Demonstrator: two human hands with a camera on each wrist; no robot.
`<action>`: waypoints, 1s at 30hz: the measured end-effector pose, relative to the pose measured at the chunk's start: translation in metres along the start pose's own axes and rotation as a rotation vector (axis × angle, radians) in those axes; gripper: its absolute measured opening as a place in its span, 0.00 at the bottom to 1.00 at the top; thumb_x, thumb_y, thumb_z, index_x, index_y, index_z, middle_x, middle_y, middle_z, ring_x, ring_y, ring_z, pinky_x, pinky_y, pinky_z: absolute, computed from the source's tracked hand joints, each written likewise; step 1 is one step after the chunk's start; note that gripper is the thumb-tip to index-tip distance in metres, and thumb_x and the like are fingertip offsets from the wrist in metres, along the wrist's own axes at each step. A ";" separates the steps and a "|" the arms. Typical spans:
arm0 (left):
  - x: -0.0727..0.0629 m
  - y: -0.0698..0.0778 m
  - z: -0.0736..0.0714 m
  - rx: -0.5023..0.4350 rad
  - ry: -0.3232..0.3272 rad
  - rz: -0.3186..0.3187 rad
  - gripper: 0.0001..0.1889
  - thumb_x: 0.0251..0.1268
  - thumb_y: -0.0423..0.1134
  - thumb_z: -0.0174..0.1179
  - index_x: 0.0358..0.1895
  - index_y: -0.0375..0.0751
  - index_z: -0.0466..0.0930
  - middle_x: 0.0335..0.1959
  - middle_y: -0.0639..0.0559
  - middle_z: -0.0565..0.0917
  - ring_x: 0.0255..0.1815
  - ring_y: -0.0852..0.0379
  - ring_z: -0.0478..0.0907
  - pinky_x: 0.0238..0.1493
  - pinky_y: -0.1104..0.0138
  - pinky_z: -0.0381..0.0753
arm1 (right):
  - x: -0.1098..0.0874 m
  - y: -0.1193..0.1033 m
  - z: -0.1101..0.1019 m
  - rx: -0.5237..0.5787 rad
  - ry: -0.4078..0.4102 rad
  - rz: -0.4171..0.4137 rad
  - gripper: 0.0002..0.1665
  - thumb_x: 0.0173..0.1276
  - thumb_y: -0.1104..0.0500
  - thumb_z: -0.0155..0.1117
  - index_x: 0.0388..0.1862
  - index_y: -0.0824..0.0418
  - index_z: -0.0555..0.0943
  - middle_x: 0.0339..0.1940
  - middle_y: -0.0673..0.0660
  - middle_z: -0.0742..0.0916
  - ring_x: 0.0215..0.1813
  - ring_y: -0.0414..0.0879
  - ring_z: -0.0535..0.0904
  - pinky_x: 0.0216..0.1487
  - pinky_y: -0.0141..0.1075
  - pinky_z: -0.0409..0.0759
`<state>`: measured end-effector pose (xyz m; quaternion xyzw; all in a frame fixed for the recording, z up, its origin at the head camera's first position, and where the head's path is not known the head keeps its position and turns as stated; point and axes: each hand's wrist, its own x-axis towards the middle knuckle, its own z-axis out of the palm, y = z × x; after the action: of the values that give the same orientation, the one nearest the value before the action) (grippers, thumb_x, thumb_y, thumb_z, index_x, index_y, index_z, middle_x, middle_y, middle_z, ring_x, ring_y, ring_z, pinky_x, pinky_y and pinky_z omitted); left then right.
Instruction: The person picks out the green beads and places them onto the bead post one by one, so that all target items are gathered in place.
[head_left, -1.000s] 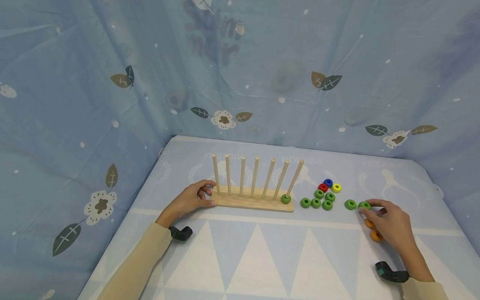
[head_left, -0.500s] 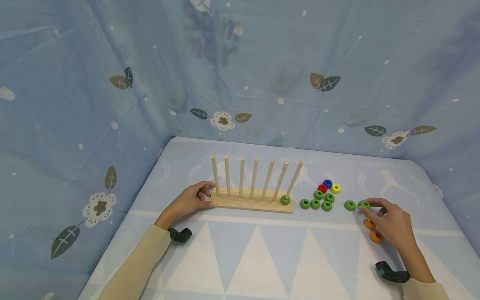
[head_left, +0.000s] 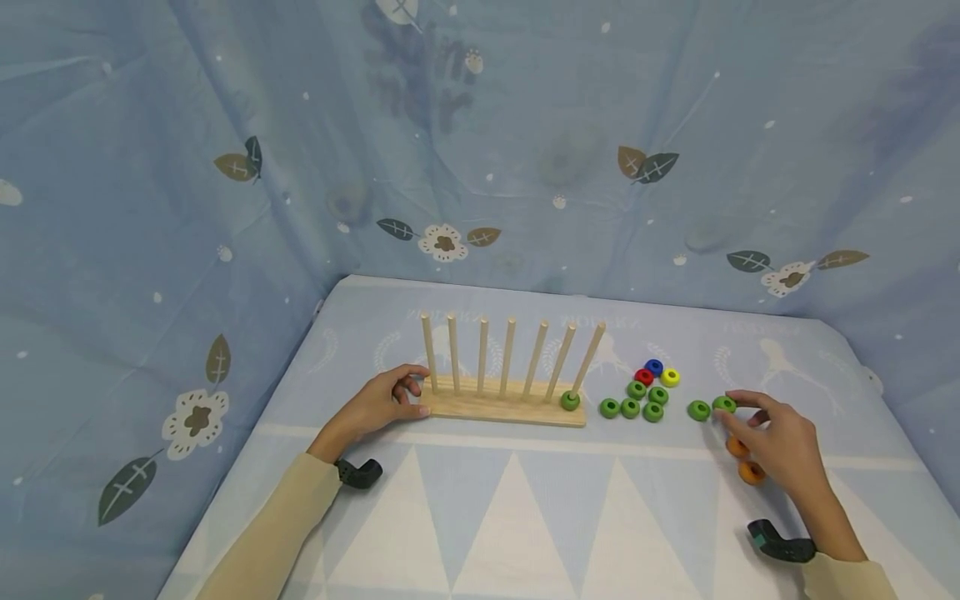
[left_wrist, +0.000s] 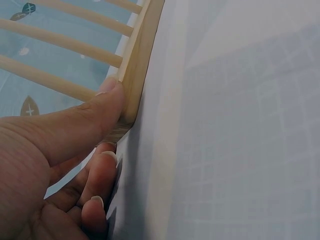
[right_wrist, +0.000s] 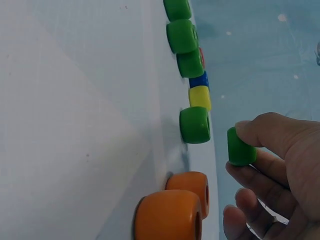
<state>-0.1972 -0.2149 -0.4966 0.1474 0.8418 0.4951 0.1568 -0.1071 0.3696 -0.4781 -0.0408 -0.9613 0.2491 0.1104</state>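
Note:
My left hand (head_left: pixel 380 400) holds the left end of a wooden peg stand (head_left: pixel 495 407), which has a flat base and a row of upright dowels. In the left wrist view the thumb (left_wrist: pixel 95 117) lies against the base corner, with the other fingers curled near its end. A green bead (head_left: pixel 570 401) sits at the foot of the rightmost dowel. Between thumb and fingers my right hand (head_left: pixel 780 435) pinches another green bead (right_wrist: pixel 241 147), raised off the table in the right wrist view. One more green bead (head_left: pixel 699 410) lies just left of it.
Several green beads (head_left: pixel 631 407) are grouped right of the stand, with a red bead (head_left: pixel 644 377), a blue bead (head_left: pixel 654 367) and a yellow bead (head_left: pixel 671 377) behind. Two orange beads (head_left: pixel 752 473) lie beside the right hand. A patterned cloth wall (head_left: pixel 525 150) closes the back.
The right hand has lifted the pinched green bead slightly off the table. My left hand keeps its hold on the stand.

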 end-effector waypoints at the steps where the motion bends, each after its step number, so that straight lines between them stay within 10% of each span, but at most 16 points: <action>1: 0.000 0.001 0.000 0.000 -0.002 0.000 0.34 0.62 0.35 0.75 0.70 0.38 0.72 0.47 0.40 0.78 0.37 0.49 0.73 0.40 0.64 0.74 | 0.000 0.000 0.000 0.000 0.002 -0.001 0.26 0.69 0.52 0.74 0.59 0.67 0.83 0.48 0.68 0.87 0.38 0.55 0.79 0.25 0.35 0.71; 10: -0.006 0.021 0.001 -0.001 -0.014 -0.013 0.32 0.64 0.29 0.72 0.70 0.32 0.70 0.48 0.31 0.76 0.37 0.43 0.73 0.40 0.64 0.73 | 0.002 -0.006 -0.003 0.005 0.016 0.005 0.26 0.69 0.52 0.74 0.60 0.66 0.83 0.50 0.68 0.87 0.41 0.57 0.79 0.27 0.36 0.71; 30: -0.003 0.007 0.000 0.006 -0.010 -0.011 0.33 0.64 0.33 0.73 0.71 0.36 0.71 0.48 0.37 0.78 0.37 0.47 0.72 0.38 0.64 0.73 | 0.000 -0.016 -0.004 0.028 0.019 0.011 0.26 0.68 0.54 0.75 0.60 0.66 0.82 0.52 0.69 0.85 0.42 0.58 0.78 0.22 0.36 0.73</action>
<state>-0.1940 -0.2130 -0.4895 0.1457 0.8432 0.4909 0.1635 -0.1068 0.3579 -0.4668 -0.0469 -0.9565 0.2626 0.1185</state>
